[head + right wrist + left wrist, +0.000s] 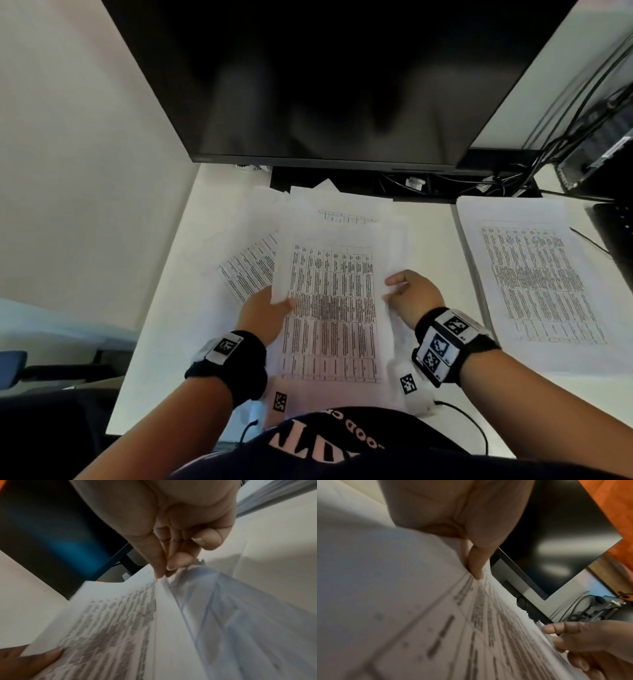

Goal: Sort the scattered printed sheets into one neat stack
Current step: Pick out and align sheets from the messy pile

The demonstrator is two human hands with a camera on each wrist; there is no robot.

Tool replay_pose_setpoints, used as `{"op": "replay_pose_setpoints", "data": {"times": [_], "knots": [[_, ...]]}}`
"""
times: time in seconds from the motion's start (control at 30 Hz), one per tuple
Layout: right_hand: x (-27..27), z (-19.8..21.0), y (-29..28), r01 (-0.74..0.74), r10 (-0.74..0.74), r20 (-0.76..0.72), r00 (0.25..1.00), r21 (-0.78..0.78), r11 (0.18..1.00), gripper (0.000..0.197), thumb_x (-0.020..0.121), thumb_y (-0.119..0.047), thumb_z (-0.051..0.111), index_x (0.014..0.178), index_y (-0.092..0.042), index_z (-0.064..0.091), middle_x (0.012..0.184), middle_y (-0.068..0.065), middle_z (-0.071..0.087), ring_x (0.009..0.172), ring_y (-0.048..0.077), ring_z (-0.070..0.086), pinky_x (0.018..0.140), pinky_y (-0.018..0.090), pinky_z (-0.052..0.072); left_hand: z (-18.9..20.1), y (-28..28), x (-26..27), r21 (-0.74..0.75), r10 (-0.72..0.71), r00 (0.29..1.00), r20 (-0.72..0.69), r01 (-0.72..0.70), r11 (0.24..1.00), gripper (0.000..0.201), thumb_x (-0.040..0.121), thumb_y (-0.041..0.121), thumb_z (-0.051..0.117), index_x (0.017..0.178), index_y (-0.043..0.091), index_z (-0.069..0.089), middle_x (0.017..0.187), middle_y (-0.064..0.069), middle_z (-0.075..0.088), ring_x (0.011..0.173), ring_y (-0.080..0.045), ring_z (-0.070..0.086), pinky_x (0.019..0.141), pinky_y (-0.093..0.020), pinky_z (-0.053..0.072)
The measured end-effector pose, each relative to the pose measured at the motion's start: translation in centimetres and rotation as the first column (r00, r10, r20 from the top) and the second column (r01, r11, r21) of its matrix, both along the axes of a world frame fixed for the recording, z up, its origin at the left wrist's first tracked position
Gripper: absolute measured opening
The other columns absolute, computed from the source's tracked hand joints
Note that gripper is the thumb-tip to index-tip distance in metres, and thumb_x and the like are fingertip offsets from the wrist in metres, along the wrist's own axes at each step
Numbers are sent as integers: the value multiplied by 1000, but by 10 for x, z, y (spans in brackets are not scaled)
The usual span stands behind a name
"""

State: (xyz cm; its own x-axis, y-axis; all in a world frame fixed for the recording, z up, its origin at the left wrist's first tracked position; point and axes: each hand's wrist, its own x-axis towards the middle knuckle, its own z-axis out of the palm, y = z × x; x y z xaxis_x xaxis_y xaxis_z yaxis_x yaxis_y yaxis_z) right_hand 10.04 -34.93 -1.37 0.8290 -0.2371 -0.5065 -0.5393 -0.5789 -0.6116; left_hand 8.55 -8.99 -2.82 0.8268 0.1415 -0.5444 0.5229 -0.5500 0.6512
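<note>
A bundle of printed sheets [332, 308] with dense tables is held in front of me over the white desk [164, 308]. My left hand [270, 308] pinches its left edge, thumb on top [476, 566]. My right hand [407, 294] pinches the right edge [164, 572], where several sheets fan apart. More loose printed sheets [253, 260] lie skewed underneath and to the left. A separate neat stack [537, 277] lies on the desk at the right.
A large dark monitor [325, 78] hangs over the back of the desk. Cables [507, 178] and a dark device sit at the back right. A keyboard corner [613, 229] lies at the right edge. A chair [51, 370] stands left of the desk.
</note>
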Motion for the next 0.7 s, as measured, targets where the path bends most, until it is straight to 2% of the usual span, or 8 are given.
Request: {"op": "replay_pose_setpoints", "data": {"times": [0.07, 0.2, 0.33, 0.4, 0.47, 0.53, 0.6, 0.7], "knots": [[3, 6, 6, 13, -12, 72, 997, -16, 1000, 13, 89, -11, 56, 97, -19, 63, 88, -3, 62, 83, 17, 57, 72, 22, 40, 5, 11, -4, -24, 65, 997, 46, -64, 998, 45, 90, 40, 61, 127, 15, 56, 118, -1, 65, 109, -22, 59, 94, -31, 44], [13, 13, 21, -53, 68, 131, 989, -115, 992, 22, 91, -12, 51, 106, -19, 64, 106, 2, 62, 96, 21, 59, 80, 25, 44, 7, 50, -17, -57, 242, 964, 112, -237, 970, 29, 90, 32, 62, 113, 15, 64, 103, -3, 70, 100, -26, 64, 93, -38, 48], [28, 8, 41, -155, 163, 24, 986, -209, 966, 46, 83, -34, 66, 125, -19, 53, 120, 6, 59, 110, 25, 56, 92, 35, 47, 6, 85, -34, -91, 447, 892, 70, -441, 893, 22, 88, 26, 64, 107, 14, 65, 98, -6, 70, 94, -28, 64, 88, -38, 49], [32, 3, 51, -203, 194, -59, 979, -322, 925, 63, 75, -51, 70, 125, -21, 49, 120, 3, 59, 110, 26, 56, 93, 39, 46, 7, 93, -41, -104, 483, 874, 47, -477, 873, 22, 88, 24, 64, 106, 12, 67, 96, -7, 70, 93, -29, 64, 85, -37, 48], [33, -3, 58, -205, 178, -113, 978, -316, 926, 71, 68, -56, 74, 123, -21, 45, 118, 2, 59, 108, 26, 57, 93, 42, 46, 6, 96, -45, -103, 495, 868, 39, -490, 866, 22, 88, 23, 63, 106, 11, 67, 95, -8, 71, 91, -30, 65, 84, -38, 49], [31, -8, 63, -197, 162, -158, 974, -244, 950, 68, 66, -53, 76, 118, -19, 46, 115, 2, 61, 102, 25, 60, 92, 43, 48, 7, 95, -44, -111, 499, 865, 53, -492, 864, 21, 88, 23, 64, 106, 12, 67, 95, -7, 71, 89, -29, 65, 83, -37, 50], [29, -10, 68, -310, 261, -214, 941, -238, 921, 58, 73, -50, 72, 115, -15, 53, 114, 4, 62, 98, 23, 60, 86, 35, 50, 7, 91, -44, -140, 470, 882, 45, -460, 877, 21, 87, 26, 65, 105, 14, 66, 94, -4, 71, 88, -26, 66, 81, -35, 50], [24, -5, 74, -418, 379, -196, 904, -223, 881, 28, 87, -37, 62, 99, -12, 59, 96, 4, 61, 87, 21, 55, 71, 27, 42, 3, 89, -42, -141, 394, 918, 46, -385, 912, 24, 87, 29, 66, 105, 14, 67, 95, -2, 72, 87, -23, 67, 81, -36, 52]]}}
